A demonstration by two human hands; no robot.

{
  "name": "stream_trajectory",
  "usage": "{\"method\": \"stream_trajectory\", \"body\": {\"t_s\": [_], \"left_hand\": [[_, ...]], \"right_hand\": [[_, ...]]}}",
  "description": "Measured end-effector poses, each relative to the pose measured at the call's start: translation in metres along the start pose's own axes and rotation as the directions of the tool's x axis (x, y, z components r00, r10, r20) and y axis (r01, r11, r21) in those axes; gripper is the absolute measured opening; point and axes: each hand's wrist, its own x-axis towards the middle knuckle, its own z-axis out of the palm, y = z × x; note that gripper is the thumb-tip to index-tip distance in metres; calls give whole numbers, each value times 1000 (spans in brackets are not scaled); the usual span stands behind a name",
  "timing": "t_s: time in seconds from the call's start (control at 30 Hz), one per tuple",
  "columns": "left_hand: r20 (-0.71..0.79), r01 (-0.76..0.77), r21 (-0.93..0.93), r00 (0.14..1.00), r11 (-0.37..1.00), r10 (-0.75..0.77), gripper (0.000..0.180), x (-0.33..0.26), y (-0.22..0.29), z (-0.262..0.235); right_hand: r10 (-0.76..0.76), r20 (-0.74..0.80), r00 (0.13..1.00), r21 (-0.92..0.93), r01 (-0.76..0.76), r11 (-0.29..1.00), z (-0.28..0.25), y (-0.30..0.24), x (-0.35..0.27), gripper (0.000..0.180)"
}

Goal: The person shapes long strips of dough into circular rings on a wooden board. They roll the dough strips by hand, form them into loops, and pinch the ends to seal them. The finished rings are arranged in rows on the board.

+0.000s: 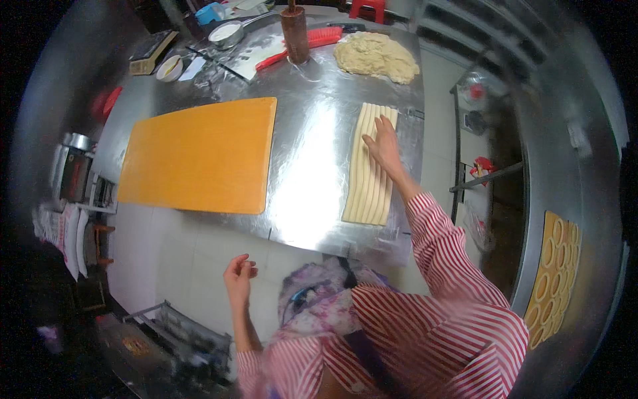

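Note:
My right hand lies over several long, pale dough strips, its fingers stretched out and spread. These strips sit side by side near the right edge of the metal table, running away from me. My left hand hangs off the table's near side, over the floor. Its fingers are loosely bent and apart, holding nothing that I can see. To the left on the table rests a large orange-yellow board. A big rough lump of dough lies at the far right, beyond the strips.
A thick brown wooden roller stands at the back of the metal table, by a red brush. A pan of white powder and a small bowl are far left. Dough rings lie on a board at right.

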Motion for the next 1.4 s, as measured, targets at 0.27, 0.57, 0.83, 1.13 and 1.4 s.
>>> {"method": "stream_trajectory", "body": {"t_s": [0.27,0.57,0.83,1.13,1.4], "left_hand": [[195,49,127,978,991,-74,27,90,23,-11],[417,-49,73,909,996,14,27,228,79,-39],[652,-403,166,730,900,206,22,329,171,68],[886,-687,-45,308,726,346,24,350,212,284],[875,-892,-274,-76,360,478,37,359,197,454]], "right_hand": [[324,99,941,-426,-254,868,66,11,93,75],[373,-124,919,-445,-388,807,87,12,94,70],[577,-287,765,-245,-641,728,56,49,71,68],[522,-311,794,-178,-588,789,71,25,76,74],[366,-275,889,-129,-411,902,90,3,75,75]]}}
